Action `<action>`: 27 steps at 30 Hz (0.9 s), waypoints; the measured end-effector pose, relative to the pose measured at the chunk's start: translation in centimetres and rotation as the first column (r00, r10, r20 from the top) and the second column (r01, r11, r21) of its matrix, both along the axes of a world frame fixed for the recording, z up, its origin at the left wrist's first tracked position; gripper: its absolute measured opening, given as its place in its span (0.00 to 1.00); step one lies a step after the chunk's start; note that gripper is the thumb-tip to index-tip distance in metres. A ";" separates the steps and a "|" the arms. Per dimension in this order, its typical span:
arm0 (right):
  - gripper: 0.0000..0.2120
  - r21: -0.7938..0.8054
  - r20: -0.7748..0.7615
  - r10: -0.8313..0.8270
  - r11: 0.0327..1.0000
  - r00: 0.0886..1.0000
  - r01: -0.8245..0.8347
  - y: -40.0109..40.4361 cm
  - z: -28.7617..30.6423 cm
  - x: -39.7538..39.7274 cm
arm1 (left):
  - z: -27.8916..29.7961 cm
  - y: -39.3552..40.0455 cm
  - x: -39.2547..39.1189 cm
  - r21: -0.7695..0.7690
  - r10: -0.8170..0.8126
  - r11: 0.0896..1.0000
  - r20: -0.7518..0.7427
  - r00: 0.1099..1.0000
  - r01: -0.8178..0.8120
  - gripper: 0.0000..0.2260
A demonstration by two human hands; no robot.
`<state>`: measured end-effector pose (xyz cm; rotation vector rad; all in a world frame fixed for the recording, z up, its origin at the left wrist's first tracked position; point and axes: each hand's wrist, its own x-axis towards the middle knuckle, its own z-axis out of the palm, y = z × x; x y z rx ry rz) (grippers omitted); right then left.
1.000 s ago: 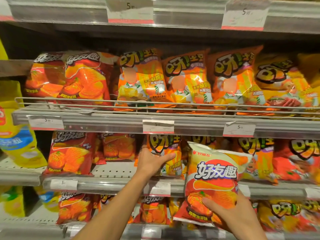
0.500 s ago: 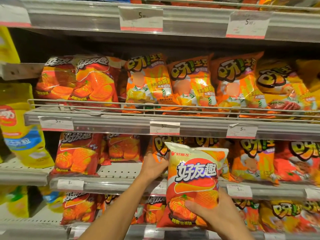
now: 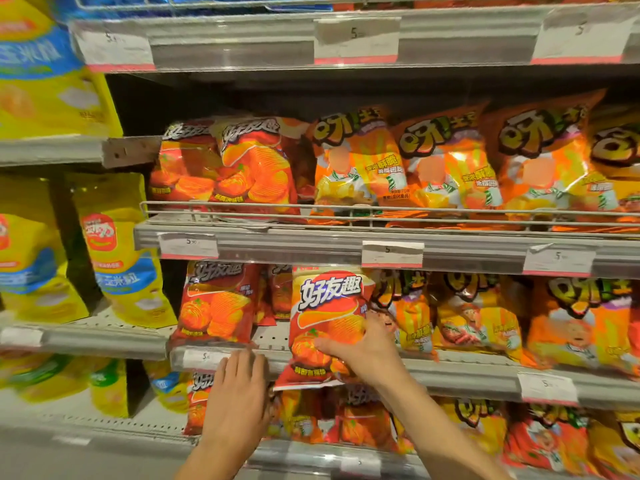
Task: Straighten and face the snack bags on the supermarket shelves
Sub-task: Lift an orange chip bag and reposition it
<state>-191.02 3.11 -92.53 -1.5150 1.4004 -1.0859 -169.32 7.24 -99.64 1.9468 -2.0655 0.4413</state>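
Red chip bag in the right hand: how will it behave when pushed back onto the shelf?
Probably light and puffy: the red chip bag bulges as if air-filled. It likely gives under pressure; the right hand has its fingers spread across the front. The glossy film looks slippery, and the bag's bottom hangs over the shelf edge, so it may tip forward if released early.

Two bare forearms reach up from the bottom edge, with no sleeves in view. The left hand (image 3: 239, 403) and right hand (image 3: 363, 351) wear no gloves, rings or watch.
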 end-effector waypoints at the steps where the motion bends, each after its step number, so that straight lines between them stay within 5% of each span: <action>1: 0.33 -0.021 -0.010 -0.032 0.999 0.999 0.032 -1.0 0.2 1.1 | -0.1 0.4 0.3 0.033 0.009 0.999 0.035 0.999 -0.010 0.27; 4: 0.47 -0.042 -0.102 -0.142 0.990 0.985 0.138 -3.5 0.5 4.0 | -0.2 0.9 0.7 0.105 0.039 0.993 0.077 0.996 -0.047 0.36; 7: 0.42 -0.058 -0.144 -0.197 0.980 0.970 0.190 -5.1 0.1 5.7 | 0.2 0.7 0.7 0.188 0.028 0.981 0.112 0.993 -0.049 0.40; 10: 0.35 -0.056 -0.136 -0.170 0.985 0.976 0.164 -6.0 -0.5 6.5 | 0.4 0.4 1.0 0.205 0.045 0.976 0.114 0.992 -0.067 0.37; 17: 0.54 0.000 -0.098 -0.062 0.998 0.993 0.063 -5.9 -2.6 6.9 | -1.6 0.1 0.9 0.151 0.027 0.988 -0.001 1.000 -0.027 0.32; 27: 0.53 0.015 -0.289 -0.032 0.999 0.957 0.038 -5.2 -2.4 5.7 | -1.0 0.1 -0.1 0.152 0.065 0.987 -0.139 0.988 -0.044 0.29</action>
